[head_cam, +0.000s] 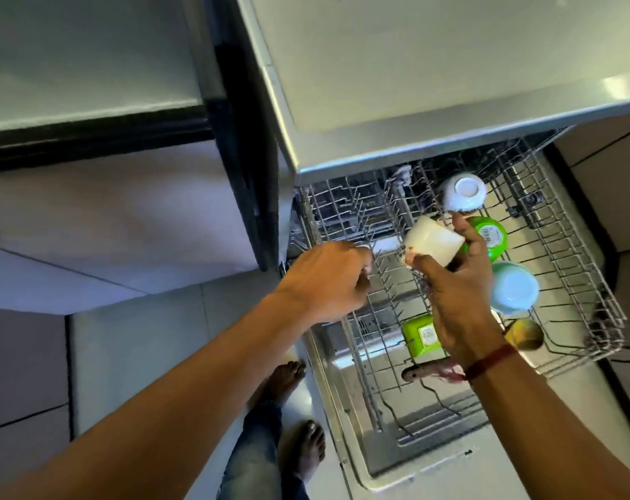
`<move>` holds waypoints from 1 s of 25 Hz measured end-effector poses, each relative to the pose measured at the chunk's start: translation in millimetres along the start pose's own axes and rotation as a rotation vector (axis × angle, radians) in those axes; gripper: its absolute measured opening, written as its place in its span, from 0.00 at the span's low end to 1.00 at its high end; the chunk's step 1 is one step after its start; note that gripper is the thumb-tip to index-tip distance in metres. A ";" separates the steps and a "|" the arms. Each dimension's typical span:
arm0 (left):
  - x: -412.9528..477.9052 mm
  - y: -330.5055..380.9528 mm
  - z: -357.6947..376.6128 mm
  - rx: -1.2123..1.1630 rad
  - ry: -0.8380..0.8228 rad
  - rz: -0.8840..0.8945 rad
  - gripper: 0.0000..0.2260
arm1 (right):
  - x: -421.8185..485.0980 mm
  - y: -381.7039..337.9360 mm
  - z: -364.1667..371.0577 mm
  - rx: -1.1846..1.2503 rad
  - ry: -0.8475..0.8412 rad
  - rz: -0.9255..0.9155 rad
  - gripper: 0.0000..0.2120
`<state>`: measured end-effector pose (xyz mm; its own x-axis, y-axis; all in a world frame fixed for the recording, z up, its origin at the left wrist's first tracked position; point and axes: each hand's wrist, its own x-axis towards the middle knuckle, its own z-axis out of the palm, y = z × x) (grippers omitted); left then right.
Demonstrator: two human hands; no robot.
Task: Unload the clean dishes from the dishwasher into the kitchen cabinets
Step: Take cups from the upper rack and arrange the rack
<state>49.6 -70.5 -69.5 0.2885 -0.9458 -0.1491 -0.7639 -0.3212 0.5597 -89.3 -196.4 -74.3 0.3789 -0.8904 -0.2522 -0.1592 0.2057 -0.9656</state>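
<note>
**Clean cup lifted clear of the dishwasher rack**

Two bare forearms reach down over the pulled-out rack (577, 283). Right hand (457, 301) has its fingers (465, 232) closed around a white cup (434, 243), thumb at the near rim, held above the tines. Left hand (328, 279) is curled at the rack's left edge; whether it grips anything cannot be told. Glazed and likely damp, the cup looks light, rigid, slippery and breakable, best held round the body. Beyond the fingertips sits an upturned white bowl (463, 193).

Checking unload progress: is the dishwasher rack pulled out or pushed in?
Pulled out: the rack extends over the open door, bowls still inside.
</note>
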 end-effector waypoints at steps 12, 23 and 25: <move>-160.9 40.5 -185.6 0.327 0.075 -0.119 0.10 | -141.3 -152.7 35.3 -0.046 -0.254 -0.215 0.24; -279.6 28.9 -383.0 0.473 0.228 -0.086 0.17 | -240.7 -306.0 137.7 0.119 -0.289 -0.386 0.26; -299.1 22.3 -412.8 0.512 0.263 -0.070 0.20 | -250.0 -327.1 163.7 0.134 -0.299 -0.421 0.27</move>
<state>184.6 224.9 324.1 0.4322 -0.8988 0.0728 -0.9008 -0.4267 0.0806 17.4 25.4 294.2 0.6316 -0.7563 0.1705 0.1727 -0.0771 -0.9819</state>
